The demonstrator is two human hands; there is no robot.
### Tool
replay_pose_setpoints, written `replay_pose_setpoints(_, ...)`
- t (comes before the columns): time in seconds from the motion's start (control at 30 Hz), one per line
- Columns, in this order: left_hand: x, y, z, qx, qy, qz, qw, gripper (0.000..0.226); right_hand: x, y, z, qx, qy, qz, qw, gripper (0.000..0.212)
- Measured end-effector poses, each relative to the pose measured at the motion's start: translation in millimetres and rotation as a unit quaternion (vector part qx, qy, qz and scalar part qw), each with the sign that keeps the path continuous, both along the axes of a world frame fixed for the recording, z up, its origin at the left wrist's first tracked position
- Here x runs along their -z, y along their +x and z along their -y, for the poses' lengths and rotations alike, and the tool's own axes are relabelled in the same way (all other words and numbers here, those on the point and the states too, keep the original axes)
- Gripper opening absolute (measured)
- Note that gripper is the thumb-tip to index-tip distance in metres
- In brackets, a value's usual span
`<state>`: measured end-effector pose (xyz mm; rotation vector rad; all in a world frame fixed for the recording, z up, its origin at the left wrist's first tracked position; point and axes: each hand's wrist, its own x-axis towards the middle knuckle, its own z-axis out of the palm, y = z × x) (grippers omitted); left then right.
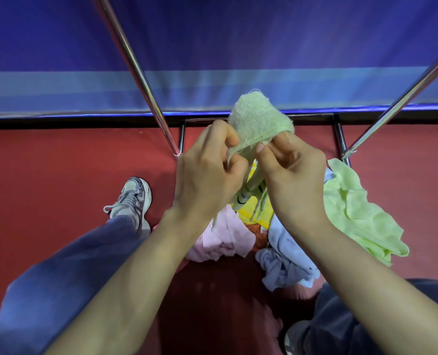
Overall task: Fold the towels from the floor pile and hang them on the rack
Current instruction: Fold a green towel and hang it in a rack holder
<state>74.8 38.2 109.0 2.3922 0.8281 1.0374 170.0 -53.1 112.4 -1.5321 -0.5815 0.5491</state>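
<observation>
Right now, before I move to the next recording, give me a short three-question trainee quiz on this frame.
1. True or false: the left hand and the right hand both grip the held green towel.
2. Multiple choice: which towel in the floor pile lies furthest to the person's right? A) pink towel B) pale blue towel C) light green floor towel
3. Short answer: how many towels hang on the visible bars of the rack?

Key: 1 true; 2 C; 3 zero.
</observation>
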Motion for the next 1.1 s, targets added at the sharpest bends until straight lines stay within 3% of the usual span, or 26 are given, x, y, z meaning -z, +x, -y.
replay_pose_setpoints(0.23,6.4,0.0,1.6,0.031,-0.012,-0.039,0.999,0.024,-4.2,-5.0,-2.2,0.008,0.039,-0.021,0.999,0.045)
replay_pose_setpoints(0.5,11.5,-0.7,-6.1,0.028,-0.075,-0.053,0.995,0.03,-10.0,-5.2,-2.8,0.022,0.083,-0.122,0.989,0.045)
replay_pose_setpoints(0.63,11.9,-1.9,-3.9,0.072,-0.097,-0.053,0.991,0.035,-12.6,-2.9,-4.3,0.027,0.074,-0.117,0.99,0.028)
replay_pose_setpoints(0.73,11.2,-1.6,1.1,0.067,-0.085,-0.045,0.993,0.041,-17.8,-3.1,-5.8,0.03,0.101,-0.146,0.984,0.049)
replay_pose_setpoints(0.93,14.3,1.6,0.9,0.005,-0.086,-0.038,0.996,0.037,-19.6,-5.6,-4.8,-0.016,0.125,-0.161,0.979,0.054)
replay_pose_setpoints(1.1,26.1,3.3,-4.3,0.003,-0.167,-0.04,0.985,0.026,-23.9,-7.3,-3.7,-0.035,0.15,-0.146,0.977,0.047)
